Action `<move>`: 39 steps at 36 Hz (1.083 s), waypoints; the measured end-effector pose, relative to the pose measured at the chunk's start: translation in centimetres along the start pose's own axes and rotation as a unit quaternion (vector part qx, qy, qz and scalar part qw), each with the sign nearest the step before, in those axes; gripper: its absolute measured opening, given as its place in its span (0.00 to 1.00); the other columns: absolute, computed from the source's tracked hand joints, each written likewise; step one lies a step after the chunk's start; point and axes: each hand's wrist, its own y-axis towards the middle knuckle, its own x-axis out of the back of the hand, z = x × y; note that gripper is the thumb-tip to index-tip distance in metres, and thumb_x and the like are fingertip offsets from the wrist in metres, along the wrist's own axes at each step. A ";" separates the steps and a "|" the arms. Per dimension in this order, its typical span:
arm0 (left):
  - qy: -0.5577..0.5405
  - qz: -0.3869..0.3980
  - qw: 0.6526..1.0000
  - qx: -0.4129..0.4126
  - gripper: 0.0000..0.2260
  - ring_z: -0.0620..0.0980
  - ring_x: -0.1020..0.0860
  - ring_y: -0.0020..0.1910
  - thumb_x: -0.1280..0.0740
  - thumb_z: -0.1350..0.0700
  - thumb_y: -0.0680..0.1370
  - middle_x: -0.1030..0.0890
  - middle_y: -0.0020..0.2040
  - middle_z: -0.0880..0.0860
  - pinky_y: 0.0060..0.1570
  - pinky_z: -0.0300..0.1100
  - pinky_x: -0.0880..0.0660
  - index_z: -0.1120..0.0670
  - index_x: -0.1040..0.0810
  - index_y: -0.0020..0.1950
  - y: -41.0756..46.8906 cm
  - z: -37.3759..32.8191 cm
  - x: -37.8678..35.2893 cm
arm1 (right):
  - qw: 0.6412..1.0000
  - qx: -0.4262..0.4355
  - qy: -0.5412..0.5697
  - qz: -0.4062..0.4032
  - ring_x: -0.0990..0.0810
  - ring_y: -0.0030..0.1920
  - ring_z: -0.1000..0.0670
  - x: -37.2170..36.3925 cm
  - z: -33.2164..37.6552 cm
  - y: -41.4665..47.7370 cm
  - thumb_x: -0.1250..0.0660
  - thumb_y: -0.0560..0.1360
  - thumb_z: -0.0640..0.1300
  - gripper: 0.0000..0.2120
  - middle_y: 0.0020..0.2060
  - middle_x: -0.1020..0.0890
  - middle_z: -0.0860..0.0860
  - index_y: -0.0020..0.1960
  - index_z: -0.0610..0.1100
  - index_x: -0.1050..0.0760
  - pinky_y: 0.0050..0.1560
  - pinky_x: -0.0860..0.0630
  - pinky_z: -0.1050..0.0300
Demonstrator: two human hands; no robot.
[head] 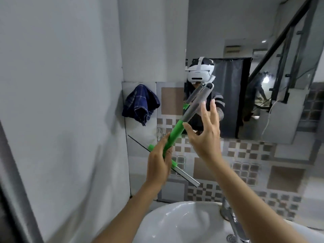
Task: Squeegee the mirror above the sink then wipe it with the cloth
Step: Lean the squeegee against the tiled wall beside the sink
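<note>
My left hand [158,163] grips the green part of a squeegee [174,133] near its head. The blade bar [185,176] runs slantwise below the hand, and the grey handle points up and right toward the mirror [263,76]. My right hand [204,134] is open with its fingers spread, right beside the handle where green meets grey; touching or not, I cannot tell. A dark blue checked cloth [140,104] hangs on the tiled wall left of the mirror. The mirror reflects a person wearing a white headset.
A white sink [175,223] sits below my arms, with a chrome tap [231,220] at its back right. Patterned brown and grey tiles [245,165] cover the wall under the mirror. A plain grey wall [61,102] closes in on the left.
</note>
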 end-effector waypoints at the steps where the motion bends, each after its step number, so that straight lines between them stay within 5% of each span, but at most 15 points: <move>1: -0.006 -0.005 1.000 0.009 0.17 0.50 0.23 0.49 0.40 0.57 0.80 0.21 0.53 0.57 0.49 0.42 0.24 0.53 0.33 0.68 -0.3 0.1 0.1 | 0.999 -0.029 0.036 0.012 0.49 0.76 0.48 -0.9 0.4 -0.2 0.30 0.73 0.47 0.38 0.76 0.48 0.46 0.75 0.44 0.47 0.70 0.47 0.61; 5: -0.043 -0.007 0.998 0.042 0.19 0.40 0.24 0.46 0.42 0.52 0.79 0.21 0.51 0.49 0.45 0.33 0.25 0.50 0.33 0.70 -1.1 0.8 0.5 | 0.966 -0.125 0.214 0.078 0.30 0.67 0.50 -4.1 1.2 -0.4 0.32 0.74 0.42 0.38 0.66 0.34 0.56 0.76 0.49 0.52 0.62 0.26 0.54; 8: -0.044 -0.010 0.997 0.059 0.20 0.39 0.24 0.47 0.41 0.52 0.77 0.20 0.54 0.51 0.46 0.28 0.29 0.51 0.32 0.69 -1.3 2.3 1.1 | 0.947 -0.160 0.258 0.108 0.21 0.55 0.51 -5.6 1.3 -0.5 0.33 0.74 0.38 0.38 0.57 0.26 0.52 0.75 0.51 0.52 0.47 0.20 0.64; 14: -0.049 0.056 0.989 0.131 0.22 0.43 0.25 0.39 0.36 0.54 0.77 0.24 0.42 0.46 0.40 0.35 0.25 0.46 0.37 0.71 -2.8 6.8 2.0 | 0.931 -0.188 0.279 0.142 0.22 0.57 0.49 -9.5 -0.4 -2.5 0.32 0.73 0.34 0.39 0.60 0.24 0.46 0.75 0.53 0.48 0.56 0.21 0.49; 21: -0.053 0.141 0.964 0.221 0.29 0.43 0.23 0.50 0.36 0.56 0.77 0.25 0.51 0.43 0.49 0.42 0.21 0.27 0.45 0.65 -5.6 11.0 2.3 | 0.915 -0.215 0.281 0.192 0.23 0.58 0.49 -13.5 -3.2 -6.2 0.32 0.72 0.32 0.39 0.60 0.25 0.49 0.73 0.56 0.46 0.58 0.23 0.45; 29: -0.052 0.167 0.943 0.281 0.29 0.32 0.24 0.48 0.37 0.60 0.78 0.26 0.52 0.36 0.46 0.34 0.23 0.32 0.45 0.67 -8.1 13.6 1.9 | 0.897 -0.249 0.291 0.219 0.25 0.55 0.55 -15.8 -5.3 -8.9 0.33 0.72 0.31 0.38 0.56 0.28 0.55 0.73 0.54 0.45 0.60 0.24 0.50; 39: -0.055 0.181 0.930 0.316 0.29 0.41 0.24 0.53 0.36 0.59 0.77 0.26 0.56 0.46 0.50 0.37 0.22 0.33 0.45 0.67 -9.9 15.7 0.7 | 0.881 -0.285 0.296 0.233 0.24 0.60 0.50 -17.2 -7.4 -10.7 0.33 0.72 0.31 0.37 0.61 0.27 0.50 0.73 0.55 0.44 0.59 0.23 0.51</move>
